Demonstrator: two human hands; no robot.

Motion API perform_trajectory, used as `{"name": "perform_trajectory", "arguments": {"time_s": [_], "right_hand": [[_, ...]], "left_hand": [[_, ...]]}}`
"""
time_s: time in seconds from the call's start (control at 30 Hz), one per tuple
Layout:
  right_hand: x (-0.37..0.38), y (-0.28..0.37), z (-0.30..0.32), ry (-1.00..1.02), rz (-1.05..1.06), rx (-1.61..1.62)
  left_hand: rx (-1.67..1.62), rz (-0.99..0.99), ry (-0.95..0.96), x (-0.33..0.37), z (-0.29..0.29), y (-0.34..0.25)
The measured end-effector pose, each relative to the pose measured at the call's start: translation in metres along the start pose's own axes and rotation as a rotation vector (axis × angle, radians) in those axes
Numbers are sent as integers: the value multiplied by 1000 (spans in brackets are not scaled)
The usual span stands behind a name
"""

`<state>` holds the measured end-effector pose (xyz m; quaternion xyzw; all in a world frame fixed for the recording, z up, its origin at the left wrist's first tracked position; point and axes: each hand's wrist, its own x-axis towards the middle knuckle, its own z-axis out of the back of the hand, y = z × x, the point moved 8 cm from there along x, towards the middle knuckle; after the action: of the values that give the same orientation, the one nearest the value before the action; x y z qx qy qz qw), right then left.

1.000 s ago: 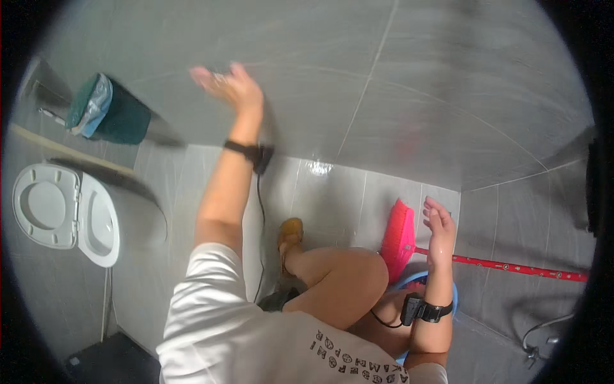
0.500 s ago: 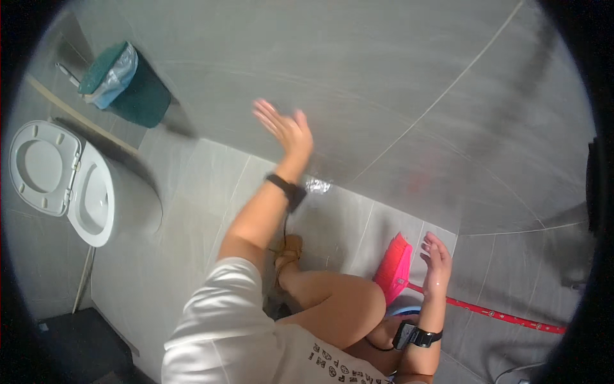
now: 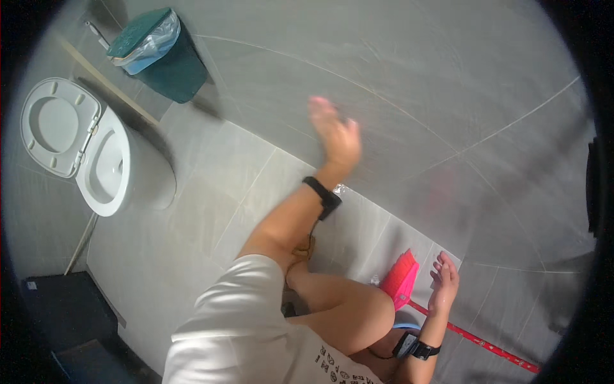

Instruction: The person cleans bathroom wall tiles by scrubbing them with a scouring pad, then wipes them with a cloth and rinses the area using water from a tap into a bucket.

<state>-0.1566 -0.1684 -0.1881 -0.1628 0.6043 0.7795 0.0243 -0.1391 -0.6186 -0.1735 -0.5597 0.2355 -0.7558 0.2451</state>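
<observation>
My left hand [image 3: 337, 136] is stretched out over the grey tiled wall [image 3: 409, 83], its fingers smeared by motion but extended, with the thumb apart. Nothing shows in it, and I cannot tell whether the palm touches the tiles. Beside the bent knee, my right hand [image 3: 444, 283] is raised with loosely curved, parted fingers and holds nothing; it looks wet. Close to it lies a pink and red broom head [image 3: 400, 278], whose red patterned handle [image 3: 489, 346] passes behind my right wrist. Each wrist wears a black strap with a small device.
A white toilet [image 3: 115, 169] with its lid raised stands at the left. Behind it are a green lidded bin [image 3: 173, 67] with a liner, and a dark box-like object [image 3: 70, 310] sits at lower left. Part of a blue rim [image 3: 406, 326] shows beside my knee.
My left hand has moved to the right along the wall. The right hand stays beside the broom, still empty. The view has shifted, so the toilet and bin appear higher and farther right.
</observation>
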Motion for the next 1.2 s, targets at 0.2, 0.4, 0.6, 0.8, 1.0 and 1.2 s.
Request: {"name": "perform_trajectory", "arguments": {"time_s": [0.2, 0.4, 0.6, 0.8, 1.0, 1.2], "right_hand": [[-6, 3, 14, -74, 1, 51], [13, -4, 1, -39, -9, -19], [8, 5, 3, -69, -5, 190], [-46, -8, 146, -552, -28, 1098], [-217, -95, 305, -1199, 184, 1392], [-289, -204, 366, -1493, 71, 1556]], "left_hand": [[-7, 218, -385, 191, 107, 57], [-41, -327, -220, 118, 38, -80], [36, 266, -12, 45, 20, 21], [-602, 312, -525, 201, 61, 20], [-1252, 883, -624, 189, 4, 125], [-1582, 1203, 56, 122, -90, 145]]}}
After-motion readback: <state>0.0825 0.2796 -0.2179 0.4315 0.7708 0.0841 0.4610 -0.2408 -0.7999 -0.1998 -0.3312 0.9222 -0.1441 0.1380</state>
